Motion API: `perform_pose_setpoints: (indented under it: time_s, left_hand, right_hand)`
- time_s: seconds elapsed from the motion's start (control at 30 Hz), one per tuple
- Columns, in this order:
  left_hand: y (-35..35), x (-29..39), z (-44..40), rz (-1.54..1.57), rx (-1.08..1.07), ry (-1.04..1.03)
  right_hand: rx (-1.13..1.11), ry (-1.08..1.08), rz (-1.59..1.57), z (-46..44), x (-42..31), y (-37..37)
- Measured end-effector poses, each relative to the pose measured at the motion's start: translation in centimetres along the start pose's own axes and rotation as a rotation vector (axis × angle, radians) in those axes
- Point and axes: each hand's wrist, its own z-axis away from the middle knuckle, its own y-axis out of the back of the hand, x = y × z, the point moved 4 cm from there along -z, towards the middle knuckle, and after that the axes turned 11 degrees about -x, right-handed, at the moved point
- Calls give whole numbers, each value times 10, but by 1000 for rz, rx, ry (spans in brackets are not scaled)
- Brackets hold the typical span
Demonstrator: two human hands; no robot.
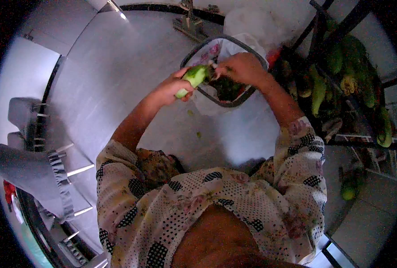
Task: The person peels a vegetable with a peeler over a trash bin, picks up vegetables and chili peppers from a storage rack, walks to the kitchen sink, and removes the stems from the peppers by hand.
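My left hand [173,87] is wrapped round a partly peeled green gourd [193,81], pale where the skin is off and darker green at its far end. That end points over a bin [187,61] with a dark rim and a patterned inside. My right hand [239,69] is above the bin, its fingers closed beside the gourd's dark end. Something small and blurred shows at those fingertips; I cannot make out what it is. Dark green scraps [228,90] lie inside the bin. A small green scrap [199,134] is on the floor below.
At right a dark rack [336,73] holds several long green gourds [318,91]. More green produce [349,192] lies low beneath it. Grey-covered chairs [33,176] stand at left. A whitish plastic bag [243,27] is behind the bin, on the grey floor [118,67].
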Motion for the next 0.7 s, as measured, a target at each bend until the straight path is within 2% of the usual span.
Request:
perform_pose_setpoints:
  time_s: [0.13,0.33,0.43,0.53,0.63,0.7]
  left_hand:
    - [6,-4,-8,68,-56,-70]
    - [16,-15,-16,260,-91,-57]
    - [13,-17,-18,284,-110,-60]
    - [24,-23,-21,270,-129,-48]
    - [9,-10,-14,200,-118,-60]
    - [7,-1,-7,150,-77,-77]
  right_hand:
    - [-55,-194,-121,12,31,-5]
    - [-13,62,-263,-5,1,8]
    - [-78,78,-259,-5,-17,11]
    - [-80,23,-152,-10,-1,-5]
    - [-100,-151,4,-2,35,-16]
    - [-198,-191,28,-2,37,-16]
